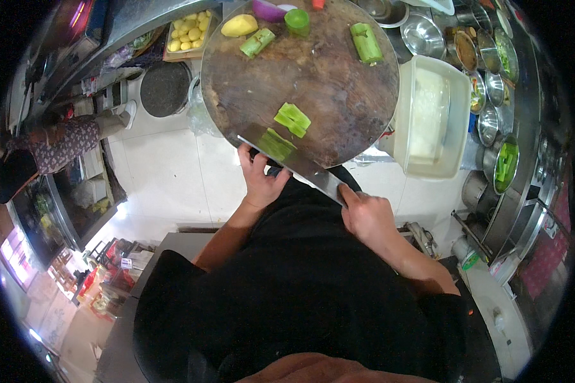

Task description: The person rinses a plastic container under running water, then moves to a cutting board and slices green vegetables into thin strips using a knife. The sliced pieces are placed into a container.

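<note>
My right hand (369,215) grips the handle of a broad cleaver (316,174) at the near edge of a round wooden chopping block (311,86). The fingers of my left hand (266,179) are bent at the blade's far-left end; whether they pinch it is unclear. Just beyond the cleaver lie cut pieces of green stem vegetable (292,119). A duller green shape shows at the blade, perhaps a reflection. Farther back are two thick green stem chunks (366,43), a peeled potato (239,26), a purple vegetable (268,10) and a green cylindrical piece (297,23).
Right of the block stands a white plastic tub (405,143). Several steel bowls (422,36) line the right counter, one holding green strips (506,163). A tray of peeled potatoes (188,32) sits back left, near a black round stool (166,89). Another person (67,143) is at left.
</note>
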A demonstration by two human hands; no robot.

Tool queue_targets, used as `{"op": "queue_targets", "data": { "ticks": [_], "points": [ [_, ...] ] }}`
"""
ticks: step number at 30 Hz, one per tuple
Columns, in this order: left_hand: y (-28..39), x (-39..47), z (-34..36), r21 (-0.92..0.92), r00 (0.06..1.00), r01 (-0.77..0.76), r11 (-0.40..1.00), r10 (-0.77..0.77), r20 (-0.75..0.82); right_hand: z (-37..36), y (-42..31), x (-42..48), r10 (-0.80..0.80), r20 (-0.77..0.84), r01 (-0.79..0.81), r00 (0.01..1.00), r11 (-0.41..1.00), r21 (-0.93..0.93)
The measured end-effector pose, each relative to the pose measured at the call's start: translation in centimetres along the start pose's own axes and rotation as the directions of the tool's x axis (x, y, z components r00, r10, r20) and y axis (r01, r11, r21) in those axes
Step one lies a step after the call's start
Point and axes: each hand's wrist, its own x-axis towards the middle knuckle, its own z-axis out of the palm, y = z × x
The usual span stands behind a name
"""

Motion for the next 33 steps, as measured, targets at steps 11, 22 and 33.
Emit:
{"op": "queue_targets", "data": {
  "ticks": [11,22,33],
  "points": [
    [-0.9,-0.3,-0.4,0.104,0.996,-0.089,0.991,0.085,0.041,-0.5,0.1,-1.6,0.029,0.076,-0.033,0.997,0.998,0.047],
    [-1.6,-1.6,-1.2,0.176,0.993,-0.105,0.979,0.095,0.068,-0.2,-0.1,-1.3,-0.037,0.039,0.036,0.999,0.999,0.037],
    [-2.3,-2.4,-1.0,0.108,0.996,-0.086,0.99,0.083,0.026,0.1,-0.1,-0.2,0.016,0.116,-0.023,0.993,0.998,0.06]
  ]
}}
